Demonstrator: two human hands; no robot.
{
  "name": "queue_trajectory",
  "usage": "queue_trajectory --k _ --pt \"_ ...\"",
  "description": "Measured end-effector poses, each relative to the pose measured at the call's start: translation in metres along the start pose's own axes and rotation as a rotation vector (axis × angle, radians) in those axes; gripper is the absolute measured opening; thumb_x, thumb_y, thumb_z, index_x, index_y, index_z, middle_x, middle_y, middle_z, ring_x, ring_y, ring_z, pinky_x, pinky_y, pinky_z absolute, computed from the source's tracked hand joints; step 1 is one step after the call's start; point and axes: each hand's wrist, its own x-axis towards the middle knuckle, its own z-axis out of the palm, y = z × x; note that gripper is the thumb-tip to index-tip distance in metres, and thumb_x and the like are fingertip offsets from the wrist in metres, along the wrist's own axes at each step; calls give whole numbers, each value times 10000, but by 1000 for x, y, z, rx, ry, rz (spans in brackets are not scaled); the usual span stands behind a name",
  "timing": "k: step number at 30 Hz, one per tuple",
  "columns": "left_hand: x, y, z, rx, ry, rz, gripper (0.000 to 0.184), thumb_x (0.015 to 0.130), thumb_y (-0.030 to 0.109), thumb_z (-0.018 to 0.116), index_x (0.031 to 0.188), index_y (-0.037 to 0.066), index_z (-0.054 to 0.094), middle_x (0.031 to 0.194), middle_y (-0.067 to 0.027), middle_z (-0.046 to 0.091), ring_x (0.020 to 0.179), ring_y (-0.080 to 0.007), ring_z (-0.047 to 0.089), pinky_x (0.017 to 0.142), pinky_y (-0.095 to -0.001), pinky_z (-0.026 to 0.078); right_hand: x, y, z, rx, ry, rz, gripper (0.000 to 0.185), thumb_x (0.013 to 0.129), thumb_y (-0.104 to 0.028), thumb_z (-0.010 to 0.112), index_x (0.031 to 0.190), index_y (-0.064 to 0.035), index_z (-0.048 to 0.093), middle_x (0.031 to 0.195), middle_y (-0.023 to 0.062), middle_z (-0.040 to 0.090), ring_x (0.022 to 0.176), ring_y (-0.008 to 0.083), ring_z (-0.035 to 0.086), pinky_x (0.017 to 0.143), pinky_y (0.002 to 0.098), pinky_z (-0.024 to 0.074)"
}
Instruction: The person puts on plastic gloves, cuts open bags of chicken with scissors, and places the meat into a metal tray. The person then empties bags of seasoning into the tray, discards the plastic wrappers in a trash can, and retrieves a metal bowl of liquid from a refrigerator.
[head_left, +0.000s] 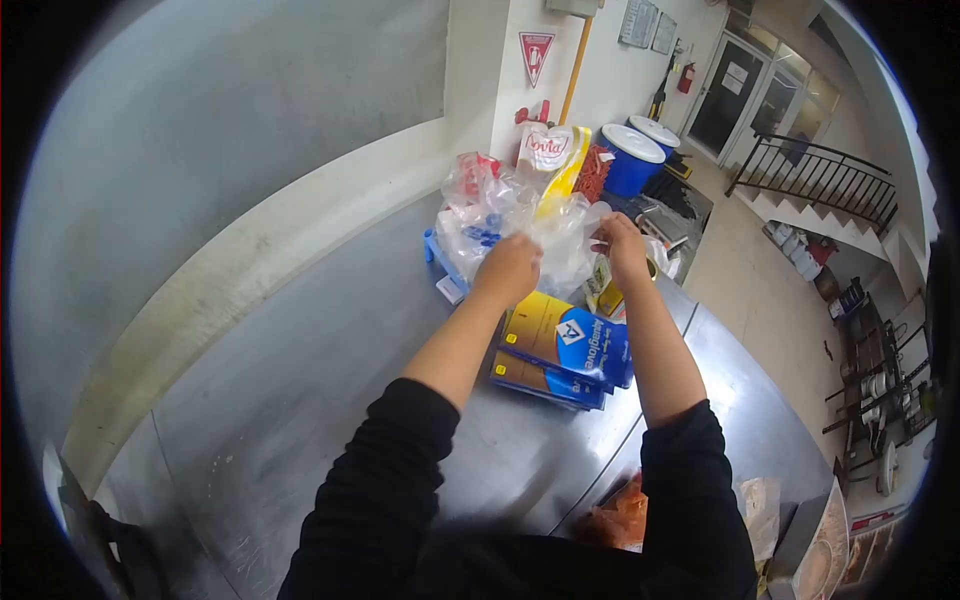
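Between my two hands is a crumpled clear plastic bag (572, 250), at the far end of the metal table. My left hand (508, 270) is closed on the bag's left side, its fingertips slightly blurred. With fingers bent in a pinch, my right hand (622, 247) grips the bag's right edge. Just below the hands lie stacked blue and yellow Aquaglove packs (570, 340). A white and yellow printed bag (550, 160) stands behind, among more clear plastic with red print (474, 180). A yellow tin (612, 298) is partly hidden by my right forearm.
The metal table (300, 400) runs along a wall at the left. Orange-coloured packaged food (620, 515) lies near my body. Blue drums with white lids (632, 160) stand beyond the table, and a black stair railing (815, 175) is at the right.
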Motion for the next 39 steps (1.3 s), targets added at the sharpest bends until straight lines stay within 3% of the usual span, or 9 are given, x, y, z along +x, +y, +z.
queue_trajectory --k 2,5,11,14,18,25,29,33,39 --pt "23 -20 23 262 -421 -148 329 754 336 519 949 99 637 1106 -172 519 929 -296 551 879 -377 378 -3 -21 3 -32 8 -46 138 810 -198 445 767 -77 496 689 18 511 678 129 534 600 259 420" --pt "23 -70 71 337 -410 -30 230 685 244 568 829 87 654 1032 -131 548 946 -291 525 815 -397 405 -21 -51 -2 6 -8 -110 110 814 -184 439 771 -90 477 694 25 508 666 142 514 620 283 417" --pt "2 -9 0 -147 178 -61 351 639 226 656 951 69 617 1175 -131 472 1163 -320 357 925 -371 332 -28 -86 8 103 -58 -25 143 798 -213 450 808 -77 493 673 39 525 605 154 513 630 285 437" --pt "-14 22 -10 -548 449 289 486 611 184 688 1059 64 544 1127 -115 510 1099 -267 440 902 -343 352 -38 -81 23 264 -122 119 169 792 -223 445 817 -67 506 694 51 550 614 157 541 606 289 448" --pt "-26 41 -18 -323 286 112 443 701 210 651 1077 16 520 931 -130 604 830 -221 587 767 -290 433 -53 -82 48 225 -143 196 253 803 -297 463 856 -57 526 710 56 563 608 141 531 597 298 437" --pt "-31 26 -46 -1159 48 -289 292 771 139 536 1034 15 560 896 -79 604 766 -158 584 691 -297 458 -72 -84 40 -486 -500 256 360 718 -186 664 991 31 572 850 84 613 744 141 569 675 258 444" --pt "-40 18 -57 -1104 222 -332 297 766 149 525 1024 6 559 936 -98 594 795 -182 570 690 -293 453 -75 -80 37 -343 -501 219 364 718 -177 673 995 32 564 846 75 612 745 150 569 698 268 443" --pt "-57 29 -66 -385 1160 -124 297 722 186 621 953 21 534 860 -66 563 784 -183 542 678 -294 420 -79 -74 48 -213 -272 192 456 762 -288 640 1059 35 516 944 95 588 831 160 557 746 287 437" --pt "-105 100 -42 -33 488 90 346 674 192 691 944 43 535 848 -62 571 769 -132 545 650 -270 440 -97 -79 79 439 -393 427 631 853 -531 359 1206 -8 384 1095 112 508 977 217 499 858 354 394"
